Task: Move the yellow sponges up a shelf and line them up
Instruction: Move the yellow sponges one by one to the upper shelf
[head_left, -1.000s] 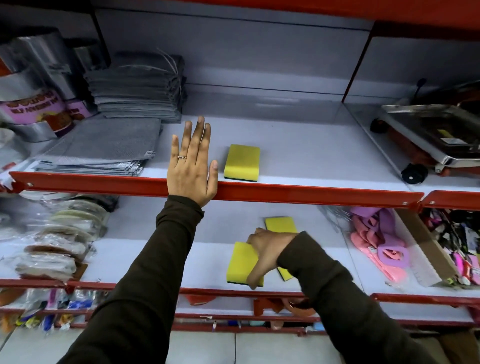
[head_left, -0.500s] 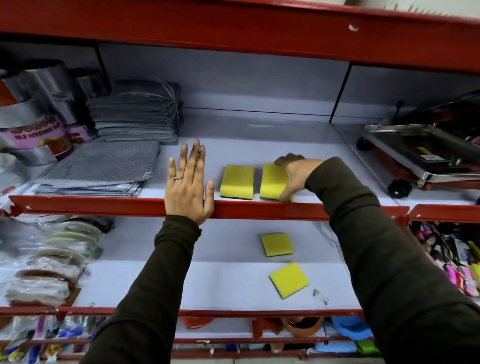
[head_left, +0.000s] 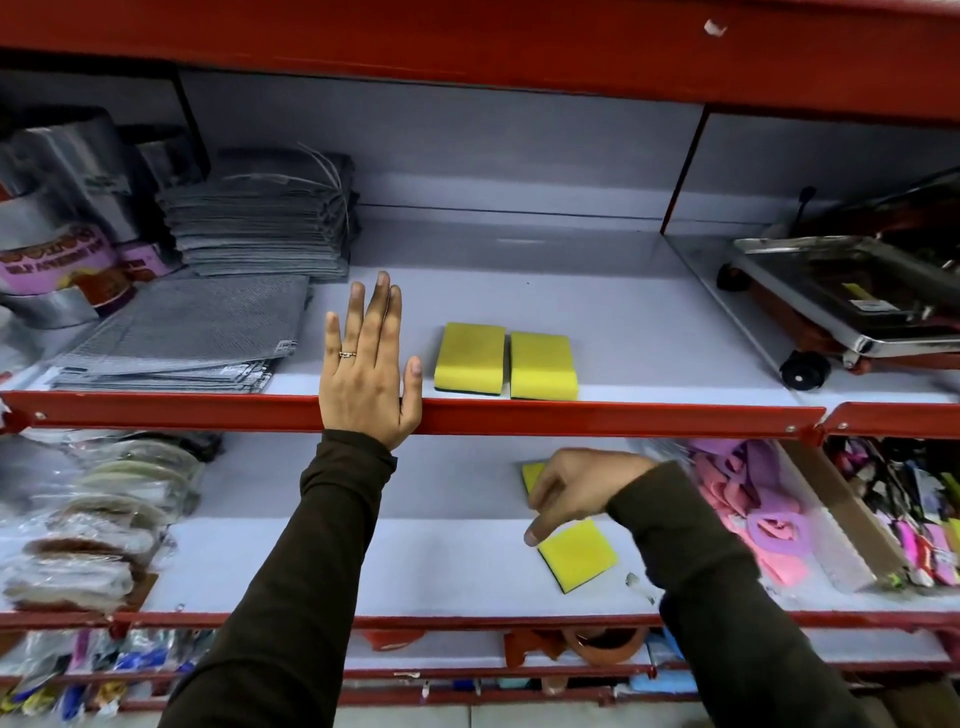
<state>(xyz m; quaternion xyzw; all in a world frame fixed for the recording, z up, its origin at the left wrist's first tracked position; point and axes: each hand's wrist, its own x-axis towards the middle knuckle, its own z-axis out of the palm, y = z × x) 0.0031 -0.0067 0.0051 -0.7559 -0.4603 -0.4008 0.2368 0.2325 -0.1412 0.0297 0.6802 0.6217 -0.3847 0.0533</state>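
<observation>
Two yellow sponges lie side by side on the upper shelf (head_left: 675, 374): the left sponge (head_left: 470, 358) and the right sponge (head_left: 543, 366), near the red front rail. On the lower shelf (head_left: 363, 561) a third yellow sponge (head_left: 577, 554) lies turned at an angle, and a fourth sponge (head_left: 531, 474) is mostly hidden behind my right hand. My left hand (head_left: 369, 364) rests flat and open on the upper shelf's red rail, left of the sponges. My right hand (head_left: 576, 488) hovers over the lower shelf with fingers apart, a fingertip close to the angled sponge, holding nothing.
Grey cloths (head_left: 197, 332) and a folded grey stack (head_left: 260, 223) fill the upper shelf's left. A metal tray on wheels (head_left: 841, 301) stands at the right. Bagged scourers (head_left: 93, 519) lie lower left, pink items (head_left: 753, 519) lower right. A small scrap (head_left: 632, 578) lies beside the angled sponge.
My right hand let go of the second sponge on the upper shelf and dropped to the lower shelf, over the remaining sponges. My left hand stayed on the rail.
</observation>
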